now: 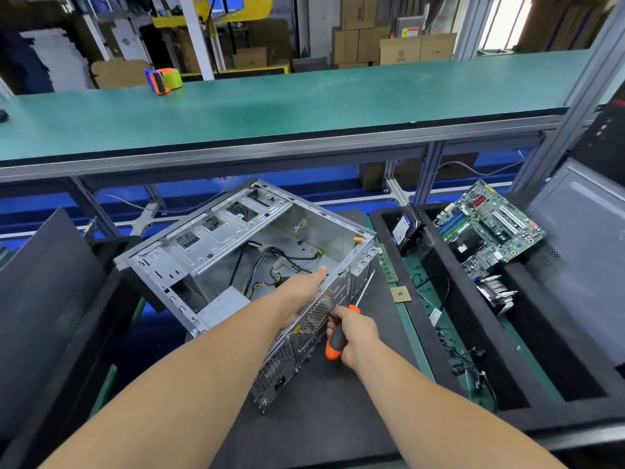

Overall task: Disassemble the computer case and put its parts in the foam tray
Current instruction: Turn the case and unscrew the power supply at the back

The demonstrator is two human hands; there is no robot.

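Observation:
The open metal computer case [236, 238] lies on its side on a black mat, with cables and a grey power supply [226, 304] inside. My left hand [301, 292] rests over the case's rear edge, fingers reaching inside. My right hand [355, 333] grips an orange-and-black screwdriver [336, 343], whose shaft points up along the case's rear panel. The black foam tray [426, 252] stands to the right. It holds a hard drive [404, 228], a motherboard [487, 228], a heatsink [497, 292] and loose cables [466, 360].
A RAM stick [387, 265] and a CPU chip [400, 294] lie on the mat between case and tray. Dark side panels lean at left [44, 299] and far right [581, 238]. A green shelf [270, 103] above carries a tape dispenser [162, 80].

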